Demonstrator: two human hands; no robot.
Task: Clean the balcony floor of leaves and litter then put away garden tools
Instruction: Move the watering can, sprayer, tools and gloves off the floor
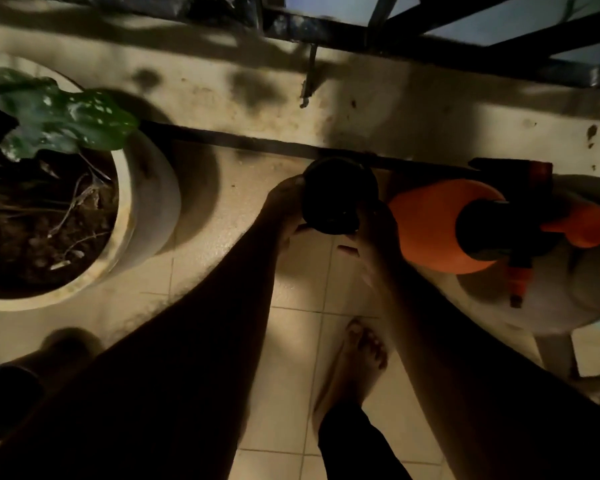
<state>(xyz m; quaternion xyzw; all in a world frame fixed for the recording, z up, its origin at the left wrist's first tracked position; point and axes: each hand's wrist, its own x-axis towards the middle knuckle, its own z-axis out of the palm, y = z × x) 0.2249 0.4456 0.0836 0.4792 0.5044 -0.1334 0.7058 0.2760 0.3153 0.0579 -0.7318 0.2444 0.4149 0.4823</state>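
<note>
Working from the left edge, a big pale planter (142, 209) with soil and one green leaf (63, 123) sits on the raised ledge (222, 98) under the railing (465, 36). Next comes the left hand (286, 209), its fingers curled round the side of a small black pot (338, 197), and the right hand (374, 233) grips the opposite side, so the pot is held between both hands at the ledge's front edge, by the tiled floor (291, 341). Dim light hides whether its base rests on anything. Just beside it to the right lies an orange spray bottle (444, 226) on a pale round surface. This looks like the putting-away step. Next, I judge, the pot needs setting down upright in the gap beside the sprayer without knocking it.
</note>
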